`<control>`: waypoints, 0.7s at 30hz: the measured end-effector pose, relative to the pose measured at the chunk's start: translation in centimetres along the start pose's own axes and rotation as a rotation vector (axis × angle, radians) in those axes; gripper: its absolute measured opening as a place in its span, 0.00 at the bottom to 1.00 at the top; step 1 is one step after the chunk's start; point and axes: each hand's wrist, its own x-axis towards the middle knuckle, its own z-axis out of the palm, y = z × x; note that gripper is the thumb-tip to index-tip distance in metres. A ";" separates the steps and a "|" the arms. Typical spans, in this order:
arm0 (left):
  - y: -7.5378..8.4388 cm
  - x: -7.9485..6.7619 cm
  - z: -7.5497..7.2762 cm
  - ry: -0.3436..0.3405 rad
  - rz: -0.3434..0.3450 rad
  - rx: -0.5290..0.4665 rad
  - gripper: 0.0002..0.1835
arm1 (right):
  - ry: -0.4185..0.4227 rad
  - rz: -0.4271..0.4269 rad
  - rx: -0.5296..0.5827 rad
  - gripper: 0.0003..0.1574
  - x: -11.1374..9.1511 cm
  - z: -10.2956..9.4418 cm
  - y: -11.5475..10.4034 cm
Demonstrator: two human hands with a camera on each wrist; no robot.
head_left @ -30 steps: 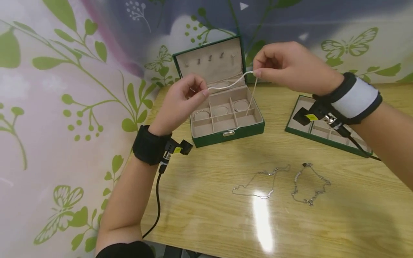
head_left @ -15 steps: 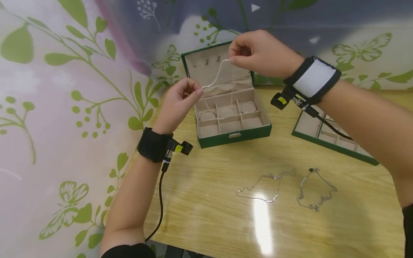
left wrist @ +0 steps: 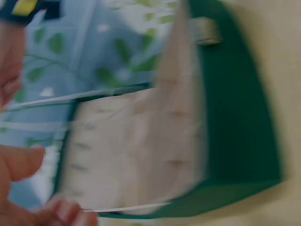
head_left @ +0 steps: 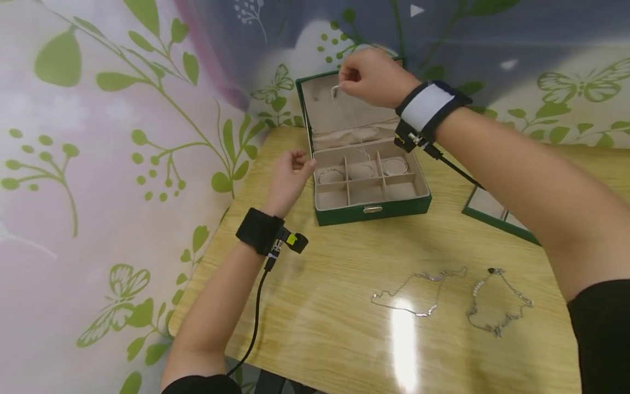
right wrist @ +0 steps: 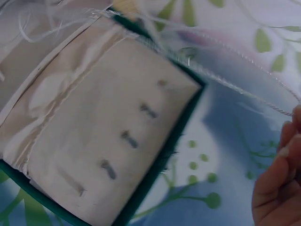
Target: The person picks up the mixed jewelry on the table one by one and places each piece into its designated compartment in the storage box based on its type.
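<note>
A fine silver chain necklace [right wrist: 216, 80] hangs from my right hand [head_left: 371, 76], pinched between thumb and fingers in front of the raised lid. Its lower end trails down toward the back compartments of the green jewelry box [head_left: 344, 218]. My left hand [head_left: 290, 183] is at the box's left side, with thumb and fingers apart and nothing between them in the left wrist view. Thin silver bangles, one of them a ring-shaped bangle [head_left: 407, 166], lie in the three back compartments. The front row shows bare beige lining. Small hooks line the lid.
Two silver necklaces lie on the wooden table: a fine chain necklace [head_left: 426, 314] and a chunkier necklace [head_left: 496, 330]. A green-edged divided tray [head_left: 497, 223] sits at right, partly behind my right forearm. Patterned wall covering rises behind and left of the box.
My left hand has let go of the necklace and dropped lower. The right hand has moved left across the lid, and the necklace now hangs from it alone.
</note>
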 end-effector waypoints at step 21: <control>-4.1 -0.6 8.2 -0.025 -0.200 0.112 0.30 | 0.181 0.233 -0.217 0.23 8.5 6.5 4.3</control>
